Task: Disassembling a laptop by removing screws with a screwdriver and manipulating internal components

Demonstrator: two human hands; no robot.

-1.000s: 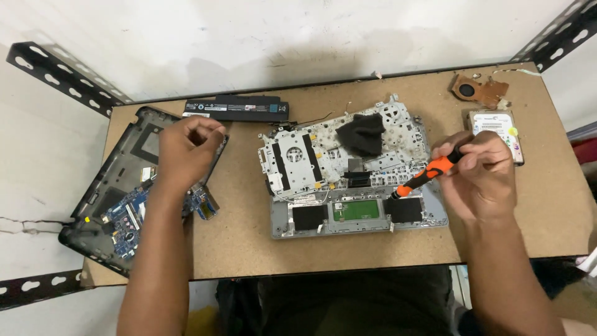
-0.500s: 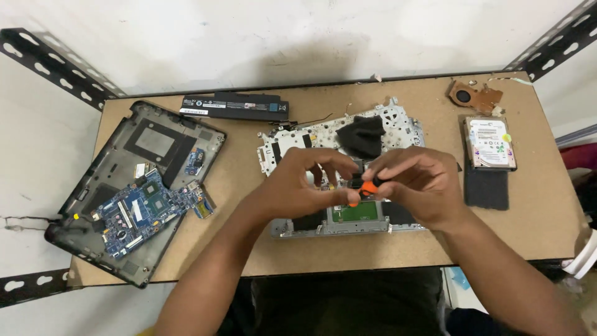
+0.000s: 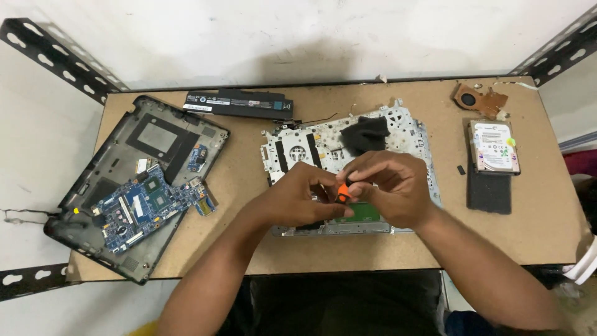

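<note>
Both my hands meet over the middle of the table, above a silver laptop palmrest frame (image 3: pixel 292 146) lying upside down. My right hand (image 3: pixel 392 186) grips a small orange-handled screwdriver (image 3: pixel 342 193). My left hand (image 3: pixel 301 199) pinches at the same tool from the left, fingers closed around its tip end. A black cloth-like piece (image 3: pixel 367 134) lies on the frame just beyond my hands. The green touchpad board (image 3: pixel 364 213) shows below my fingers.
A black laptop base (image 3: pixel 112 162) with a blue motherboard (image 3: pixel 146 205) lies at the left. A long black battery (image 3: pixel 239 104) sits at the back. A copper cooling fan (image 3: pixel 477 99), a hard drive (image 3: pixel 494 146) and a black pad (image 3: pixel 489 193) lie at the right.
My left hand left the laptop base at the left and came to the centre. My right hand brought the screwdriver in from the right, and both hands now hold it together.
</note>
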